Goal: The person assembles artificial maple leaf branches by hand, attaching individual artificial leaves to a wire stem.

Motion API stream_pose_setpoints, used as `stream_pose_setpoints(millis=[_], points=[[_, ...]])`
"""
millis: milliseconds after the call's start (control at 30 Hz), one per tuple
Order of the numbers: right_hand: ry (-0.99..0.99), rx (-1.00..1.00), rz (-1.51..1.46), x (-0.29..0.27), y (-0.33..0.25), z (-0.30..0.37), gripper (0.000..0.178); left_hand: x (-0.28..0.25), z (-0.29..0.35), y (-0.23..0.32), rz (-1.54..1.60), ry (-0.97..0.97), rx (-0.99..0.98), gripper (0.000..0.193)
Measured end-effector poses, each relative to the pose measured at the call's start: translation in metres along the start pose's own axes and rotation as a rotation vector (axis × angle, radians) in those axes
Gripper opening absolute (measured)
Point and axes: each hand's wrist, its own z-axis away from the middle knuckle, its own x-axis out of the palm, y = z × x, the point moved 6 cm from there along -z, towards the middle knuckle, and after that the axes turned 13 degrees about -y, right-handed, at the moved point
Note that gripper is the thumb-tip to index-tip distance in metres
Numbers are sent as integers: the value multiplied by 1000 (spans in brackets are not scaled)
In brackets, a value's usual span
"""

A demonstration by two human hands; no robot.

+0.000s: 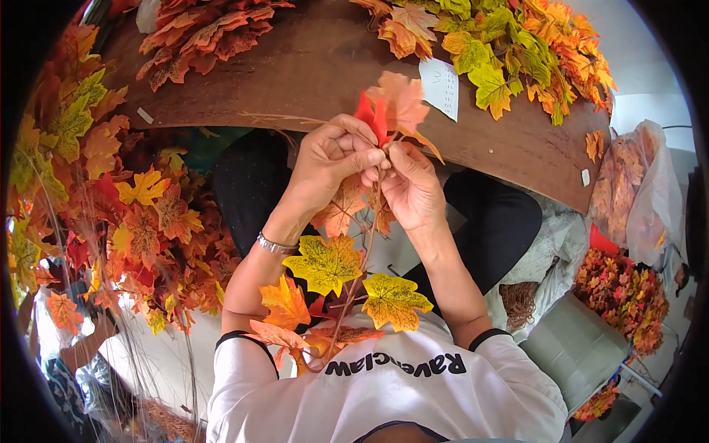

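Observation:
My left hand [325, 162] and my right hand [413, 184] meet over my lap, just off the table's near edge. Both are closed, fingertips pinching the thin brown stem of an artificial maple-leaf garland [353, 284]. At the fingertips, a red leaf [373, 118] and a pale orange leaf [402, 103] stick up, slightly blurred. Below my hands the stem runs down to my chest, carrying yellow leaves [325, 264] with dark speckles and several orange ones. My fingers hide the exact joint between stem and leaves. A thin stem passes leftward from my left hand along the table edge.
The brown table [295, 81] holds a stack of red-orange leaves [203, 37], yellow-green leaves [491, 59] and a paper slip [440, 88]. Finished-looking garlands [148, 214] hang at left, near another person's arm [88, 347]. A grey stool [576, 343] and plastic bag [653, 199] stand right.

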Motion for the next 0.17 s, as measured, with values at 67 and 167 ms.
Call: stream_pose_setpoints(millis=[67, 167], points=[[-8, -31, -12, 1, 0, 0, 10, -1, 1, 1, 6, 10, 11, 17], [-3, -7, -10, 1, 0, -2, 10, 2, 1, 2, -28, -22, -4, 18]])
